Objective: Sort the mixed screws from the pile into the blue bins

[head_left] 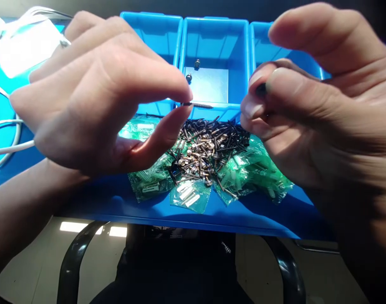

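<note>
Between the thumb and index finger of my left hand (107, 88) is a dark screw (201, 105), its threaded tip pointing right. My right hand (309, 93) is curled, the thumb pressed against bent fingers, with the index finger raised apart. A small dark thing (261, 88) shows between that thumb and the fingers; its kind is mostly hidden. Below both hands lies a pile of loose screws (201, 154), some black and some silver with hex heads. Clear green packets (189, 196) with white pieces inside lie around the pile.
Blue bins stand in a row at the back; the middle bin (237, 55) holds two small metal screws (193, 71). White cables (9, 122) and a bright white object (25, 46) are at left. The blue table's front edge (186, 223) faces black chair arms (74, 257).
</note>
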Demonstrator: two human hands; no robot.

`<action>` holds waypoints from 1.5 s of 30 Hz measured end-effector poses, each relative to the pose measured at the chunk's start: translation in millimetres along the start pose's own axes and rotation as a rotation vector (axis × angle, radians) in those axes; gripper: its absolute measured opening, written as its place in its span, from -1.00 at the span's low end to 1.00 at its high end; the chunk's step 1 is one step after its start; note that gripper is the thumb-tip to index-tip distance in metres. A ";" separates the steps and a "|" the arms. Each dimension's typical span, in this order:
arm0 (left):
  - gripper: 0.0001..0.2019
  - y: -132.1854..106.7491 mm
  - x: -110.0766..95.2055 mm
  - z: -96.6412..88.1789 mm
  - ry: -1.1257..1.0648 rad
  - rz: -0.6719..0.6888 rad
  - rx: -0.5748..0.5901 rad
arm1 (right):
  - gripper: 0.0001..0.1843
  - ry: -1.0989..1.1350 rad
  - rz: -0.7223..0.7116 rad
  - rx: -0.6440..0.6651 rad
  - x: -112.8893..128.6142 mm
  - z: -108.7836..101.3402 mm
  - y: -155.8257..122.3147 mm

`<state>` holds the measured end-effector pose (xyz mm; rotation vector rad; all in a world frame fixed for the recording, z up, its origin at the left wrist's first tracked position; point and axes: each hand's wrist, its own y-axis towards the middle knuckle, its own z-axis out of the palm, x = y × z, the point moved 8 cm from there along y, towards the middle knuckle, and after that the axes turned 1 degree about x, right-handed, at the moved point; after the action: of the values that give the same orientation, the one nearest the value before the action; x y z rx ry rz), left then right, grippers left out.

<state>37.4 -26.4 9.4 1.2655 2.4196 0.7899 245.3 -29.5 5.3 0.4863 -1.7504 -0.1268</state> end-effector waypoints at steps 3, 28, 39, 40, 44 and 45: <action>-0.20 2.7 5.7 16.3 -0.076 -0.022 -0.017 | -0.39 -0.011 -0.026 0.011 0.9 1.7 -1.7; -0.51 2.5 -26.8 -12.8 -0.260 0.059 -0.031 | -0.75 0.002 -0.225 0.030 16.7 13.4 2.6; -0.56 -7.8 -3.4 -7.5 -0.095 0.066 -0.150 | -0.84 -0.049 -0.193 -0.021 15.6 13.6 -0.9; -0.56 -6.9 -1.1 -6.5 -0.108 0.058 -0.140 | -0.84 -0.060 -0.184 -0.024 15.2 12.8 -1.0; -0.59 -2.8 3.0 -2.2 -0.138 0.010 -0.069 | -0.87 -0.118 -0.156 -0.030 12.9 8.2 -2.1; -0.60 -2.7 3.2 -2.0 -0.126 0.000 -0.066 | -0.90 -0.124 -0.161 -0.031 13.0 7.2 -2.6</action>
<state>32.8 -25.7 9.3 1.2513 2.2755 0.7599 237.0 -38.1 14.5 0.6071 -1.8258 -0.3034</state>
